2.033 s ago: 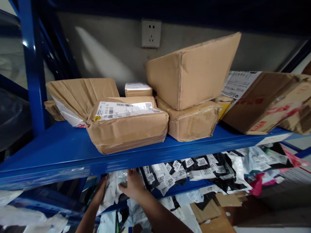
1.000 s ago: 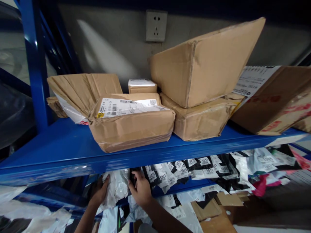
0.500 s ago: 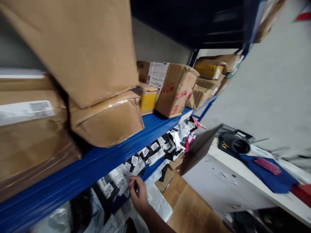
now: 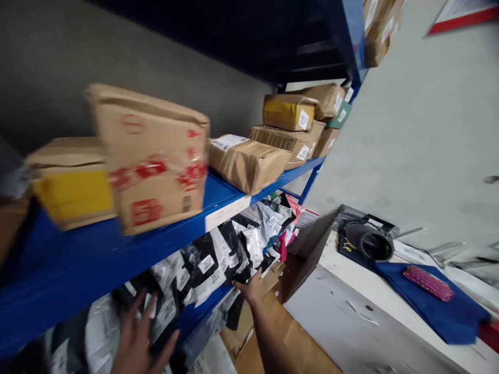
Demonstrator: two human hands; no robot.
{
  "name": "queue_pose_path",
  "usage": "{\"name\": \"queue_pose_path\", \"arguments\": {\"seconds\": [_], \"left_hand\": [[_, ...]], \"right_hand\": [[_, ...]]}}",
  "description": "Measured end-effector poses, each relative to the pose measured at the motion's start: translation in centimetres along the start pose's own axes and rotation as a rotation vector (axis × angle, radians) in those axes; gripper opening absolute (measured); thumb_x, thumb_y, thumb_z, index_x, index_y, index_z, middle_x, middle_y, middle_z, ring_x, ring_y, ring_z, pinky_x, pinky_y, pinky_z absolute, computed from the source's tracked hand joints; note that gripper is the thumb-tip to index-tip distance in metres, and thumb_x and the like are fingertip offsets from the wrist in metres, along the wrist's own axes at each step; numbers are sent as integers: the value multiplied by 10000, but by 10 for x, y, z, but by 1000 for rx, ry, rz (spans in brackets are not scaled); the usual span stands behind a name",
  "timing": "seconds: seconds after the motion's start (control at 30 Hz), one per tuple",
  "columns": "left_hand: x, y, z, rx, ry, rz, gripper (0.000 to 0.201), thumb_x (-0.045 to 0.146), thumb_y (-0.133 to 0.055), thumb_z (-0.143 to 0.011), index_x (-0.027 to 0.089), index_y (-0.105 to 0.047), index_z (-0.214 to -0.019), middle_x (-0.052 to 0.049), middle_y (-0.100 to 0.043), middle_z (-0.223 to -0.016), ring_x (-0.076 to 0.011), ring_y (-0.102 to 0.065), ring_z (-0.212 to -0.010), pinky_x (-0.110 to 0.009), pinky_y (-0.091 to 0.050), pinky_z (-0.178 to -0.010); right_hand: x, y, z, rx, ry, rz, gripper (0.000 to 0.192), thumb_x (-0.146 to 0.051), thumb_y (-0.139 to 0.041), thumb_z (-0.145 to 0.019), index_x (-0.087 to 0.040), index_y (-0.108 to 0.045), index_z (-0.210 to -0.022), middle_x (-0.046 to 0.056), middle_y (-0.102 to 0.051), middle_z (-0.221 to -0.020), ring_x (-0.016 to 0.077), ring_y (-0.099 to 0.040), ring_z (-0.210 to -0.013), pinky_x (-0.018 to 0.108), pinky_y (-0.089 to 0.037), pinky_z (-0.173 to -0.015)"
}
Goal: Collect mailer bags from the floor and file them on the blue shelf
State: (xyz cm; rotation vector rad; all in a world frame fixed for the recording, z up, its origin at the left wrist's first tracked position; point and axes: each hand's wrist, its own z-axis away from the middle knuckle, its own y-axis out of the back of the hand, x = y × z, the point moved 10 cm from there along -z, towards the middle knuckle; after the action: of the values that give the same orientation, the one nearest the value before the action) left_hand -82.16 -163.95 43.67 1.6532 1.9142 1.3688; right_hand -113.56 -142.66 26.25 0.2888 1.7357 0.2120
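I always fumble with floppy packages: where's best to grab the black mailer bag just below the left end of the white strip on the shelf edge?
The black mailer bag is probably best pinched at its front end, near the white label, coming from the front. That end faces outward, while neighbouring bags crowd its sides and the blue shelf above hides its rear.

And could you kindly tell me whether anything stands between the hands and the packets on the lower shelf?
Nothing visible does. The left hand, spread open, is in front of the packets, and the right hand is at their front edge; contact is unclear. The upper blue shelf runs above them, leaving their front side open.
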Motion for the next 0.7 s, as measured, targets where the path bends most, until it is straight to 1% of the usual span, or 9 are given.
{"name": "queue_pose_path", "arguments": {"seconds": [0.07,0.13,0.2,0.27,0.37,0.43,0.57,0.63,0.7], "left_hand": [[57,-62,-41,-108,-103,2,718,344,-571,-807,274,-253,-1447,-109,-230,-1531,-320,-300,-1376,-497,-415,-1055],[99,-127,-80,-267,-148,-43,798,292,-677,-700,267,-336,-1420,-132,-264,-1523,-365,-285,-1376,-549,-348,-1079],[126,-181,-113,-424,-178,-88,856,305,-748,-622,275,-391,-1399,-133,-284,-1524,-399,-233,-1390,-600,-264,-1100],[143,-214,-144,-494,-189,-110,772,366,-711,-680,286,-415,-1389,-103,-290,-1532,-396,-183,-1406,-624,-214,-1106],[153,-241,-190,-504,-146,-118,552,442,-484,-860,249,-442,-1375,-75,-365,-1500,-361,-191,-1410,-639,-183,-1109],[150,-256,-218,-520,-72,-134,539,454,-392,-902,189,-448,-1368,-104,-413,-1467,-349,-215,-1405,-634,-161,-1117],[138,-275,-260,-565,25,-147,569,456,-348,-919,117,-435,-1368,-155,-427,-1449,-344,-251,-1394,-588,-220,-1110],[147,-279,-272,-590,-86,-96,525,432,-354,-922,190,-415,-1384,-92,-406,-1475,-291,-277,-1390,-523,-247,-1120],[172,-279,-270,-626,-343,-28,441,372,-401,-912,274,-471,-1335,-23,-459,-1444,-238,-325,-1369,-470,-231,-1137]], "right_hand": [[8,-10,-13,-33,118,-44,1228,-545,-809,-426,-61,-218,-1388,262,-375,-1364,442,-362,-1262,565,-337,-1032],[14,-17,-21,-54,211,-120,1152,-538,-787,-509,-93,-199,-1394,247,-302,-1428,418,-285,-1326,575,-263,-1081],[20,-23,-26,-81,224,-191,1053,-479,-774,-555,-120,-228,-1381,229,-301,-1433,396,-257,-1349,583,-226,-1097],[27,-28,-29,-99,172,-271,996,-387,-753,-582,-158,-218,-1390,199,-300,-1435,364,-272,-1351,564,-224,-1106],[44,-32,-31,-91,-5,-395,1015,-293,-730,-564,-180,-162,-1397,191,-340,-1398,337,-384,-1285,529,-318,-1069],[50,-35,-30,-119,-88,-419,984,-257,-724,-541,-170,-191,-1363,192,-409,-1331,332,-460,-1215,516,-375,-1031],[17,-27,-36,-192,90,-329,838,-181,-700,-535,-171,-336,-1289,164,-455,-1287,338,-454,-1226,506,-338,-1066],[-10,-24,-43,-278,188,-319,846,-158,-694,-546,-176,-338,-1312,157,-477,-1296,330,-461,-1236,469,-359,-1063],[-33,-29,-52,-425,203,-364,920,-134,-689,-553,-193,-265,-1367,133,-538,-1269,298,-533,-1177,409,-434,-1005]]}}
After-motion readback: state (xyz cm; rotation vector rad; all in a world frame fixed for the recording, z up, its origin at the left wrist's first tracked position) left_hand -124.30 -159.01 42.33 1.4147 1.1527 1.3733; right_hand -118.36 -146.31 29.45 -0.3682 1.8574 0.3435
